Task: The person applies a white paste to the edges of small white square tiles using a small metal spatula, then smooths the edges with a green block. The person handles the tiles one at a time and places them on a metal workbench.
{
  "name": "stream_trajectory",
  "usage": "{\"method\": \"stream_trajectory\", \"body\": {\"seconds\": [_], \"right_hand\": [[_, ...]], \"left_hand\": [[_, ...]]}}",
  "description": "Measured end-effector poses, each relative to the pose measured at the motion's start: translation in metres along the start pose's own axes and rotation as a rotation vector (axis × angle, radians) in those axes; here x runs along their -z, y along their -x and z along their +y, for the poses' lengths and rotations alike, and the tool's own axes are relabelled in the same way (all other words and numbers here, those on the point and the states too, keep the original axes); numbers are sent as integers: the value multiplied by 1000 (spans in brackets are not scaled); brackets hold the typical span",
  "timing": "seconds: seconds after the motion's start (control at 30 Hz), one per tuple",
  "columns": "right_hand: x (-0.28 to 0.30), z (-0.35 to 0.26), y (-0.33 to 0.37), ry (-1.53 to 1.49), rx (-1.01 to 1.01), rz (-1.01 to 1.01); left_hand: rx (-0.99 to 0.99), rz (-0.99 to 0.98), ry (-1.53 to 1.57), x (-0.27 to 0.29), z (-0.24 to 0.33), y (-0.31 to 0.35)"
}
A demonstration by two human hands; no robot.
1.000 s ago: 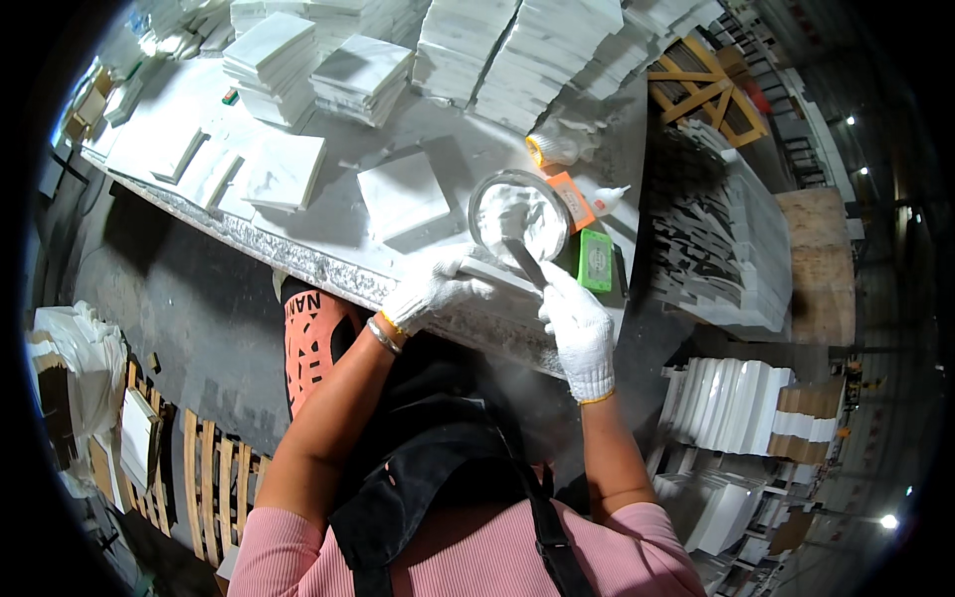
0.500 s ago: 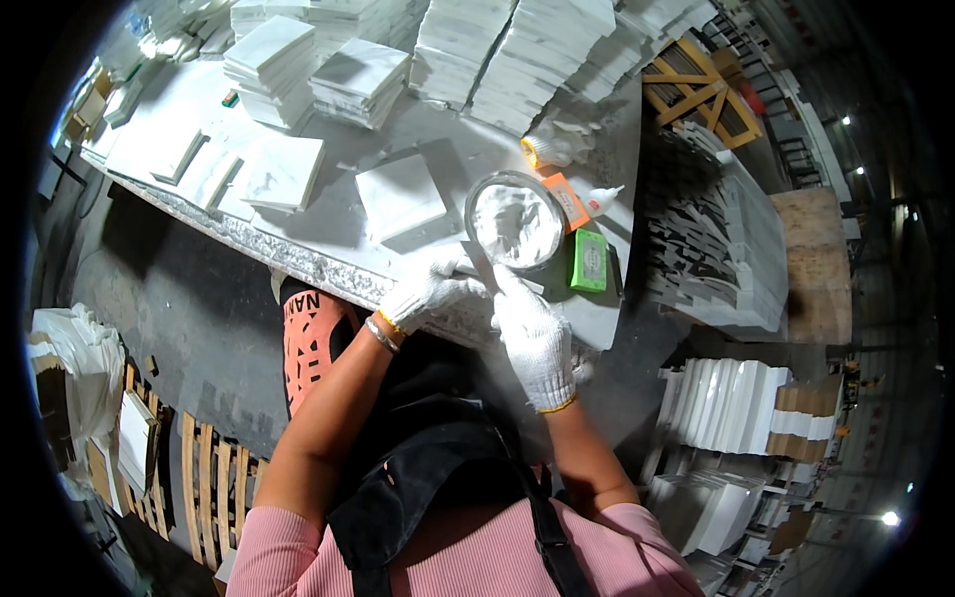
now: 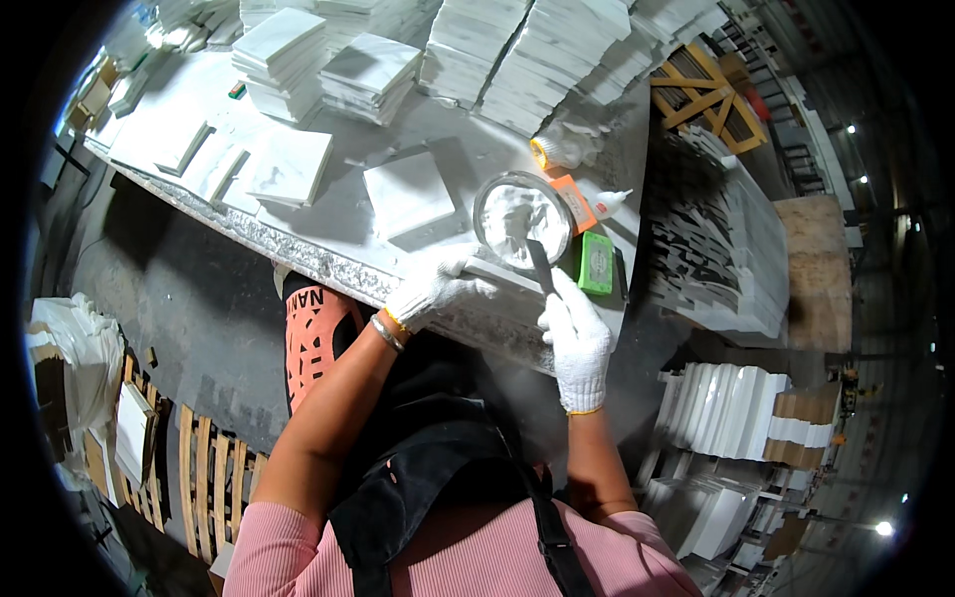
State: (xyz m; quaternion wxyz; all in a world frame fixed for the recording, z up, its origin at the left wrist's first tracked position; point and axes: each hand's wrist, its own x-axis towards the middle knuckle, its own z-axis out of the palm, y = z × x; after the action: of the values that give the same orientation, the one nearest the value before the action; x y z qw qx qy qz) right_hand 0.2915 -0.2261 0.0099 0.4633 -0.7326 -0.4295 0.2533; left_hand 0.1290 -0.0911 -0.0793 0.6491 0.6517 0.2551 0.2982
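My right hand (image 3: 577, 343), in a white knit glove with a yellow cuff, is closed on a putty knife (image 3: 540, 267) with a flat dark blade. Its tip reaches over the near rim of a round clear bowl (image 3: 480, 231), against the white paste (image 3: 519, 214) inside. To the left, my gloved left hand (image 3: 438, 287) grips a white tile (image 3: 509, 276) by its left end, thumb above and fingers at the near side. Much of this tile blends into the pale tabletop. Another square marbled tile (image 3: 408, 194) lies flat beyond my left hand.
Right of the bowl are an orange box (image 3: 574, 204), a small white tube (image 3: 610, 203) and a green box (image 3: 596, 264). A spare glove (image 3: 569, 145) lies behind it. Stacked tiles (image 3: 284, 65) fill the table's far side. The rough table edge (image 3: 249, 239) runs near my body.
My right hand has moved right, away from my left hand, bringing the putty knife's blade from beside the left fingers to the bowl. My left hand has stayed nearly in place.
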Motion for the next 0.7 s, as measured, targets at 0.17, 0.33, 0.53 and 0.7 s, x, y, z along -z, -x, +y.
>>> {"method": "stream_trajectory", "body": {"seconds": [0.17,0.33,0.53,0.7], "right_hand": [[-21,3,-7,180,228,-32],[-1,-4,3,35,-6,-26],[-44,-16,2,105,264,-111],[-23,-23,2,-173,40,-117]], "left_hand": [[-32,-1,100,-1,-3,0],[-82,6,61,1,-5,2],[-43,-36,52,5,-32,1],[-2,6,32,2,4,-1]]}}
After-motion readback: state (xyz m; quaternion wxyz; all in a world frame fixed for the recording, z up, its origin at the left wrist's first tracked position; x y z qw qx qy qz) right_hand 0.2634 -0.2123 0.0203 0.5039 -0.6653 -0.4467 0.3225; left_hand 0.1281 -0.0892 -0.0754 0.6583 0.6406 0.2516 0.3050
